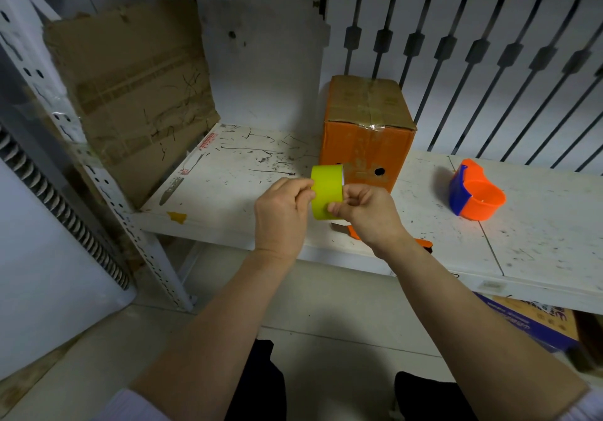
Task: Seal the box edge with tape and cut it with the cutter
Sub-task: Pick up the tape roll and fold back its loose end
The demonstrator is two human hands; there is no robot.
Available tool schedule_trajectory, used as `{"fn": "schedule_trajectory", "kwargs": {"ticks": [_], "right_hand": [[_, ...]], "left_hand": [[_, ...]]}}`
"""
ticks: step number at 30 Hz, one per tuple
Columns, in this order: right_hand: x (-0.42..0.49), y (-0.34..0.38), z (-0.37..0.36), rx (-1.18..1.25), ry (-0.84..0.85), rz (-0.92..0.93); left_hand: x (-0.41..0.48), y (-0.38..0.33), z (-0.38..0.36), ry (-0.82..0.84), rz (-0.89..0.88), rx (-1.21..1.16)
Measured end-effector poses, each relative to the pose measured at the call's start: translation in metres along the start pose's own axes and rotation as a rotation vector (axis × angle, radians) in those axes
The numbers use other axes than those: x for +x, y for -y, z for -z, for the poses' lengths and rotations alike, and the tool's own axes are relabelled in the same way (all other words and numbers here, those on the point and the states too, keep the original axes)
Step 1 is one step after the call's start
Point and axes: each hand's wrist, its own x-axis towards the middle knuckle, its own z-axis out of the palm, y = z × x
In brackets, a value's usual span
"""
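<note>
A yellow-green tape roll point(326, 189) is held upright in the air above the white shelf's front edge. My left hand point(280, 215) pinches its left side. My right hand point(365, 213) grips its right side, thumb on the roll's face. Just behind the roll stands an orange cardboard box point(365, 146) with a brown taped top. An orange-handled cutter point(346, 229) lies on the shelf under my right hand, mostly hidden by the wrist.
An orange and blue tape dispenser point(474, 192) sits on the white shelf point(538, 224) to the right. A flattened brown cardboard sheet point(133, 87) leans at the left against the metal rack. A slatted white panel point(473, 55) backs the shelf.
</note>
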Motion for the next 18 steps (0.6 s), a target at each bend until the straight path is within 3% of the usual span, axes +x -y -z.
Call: {"fn": "schedule_trajectory", "kwargs": {"ticks": [14,18], "right_hand": [[0.003,0.011,-0.001,-0.086,0.011,0.043],[0.004,0.011,-0.004,-0.109,-0.001,0.059]], "left_hand": [[0.002,0.000,0.004,-0.070,0.075,-0.086],[0.005,0.001,0.005,-0.065,0.011,-0.028]]}}
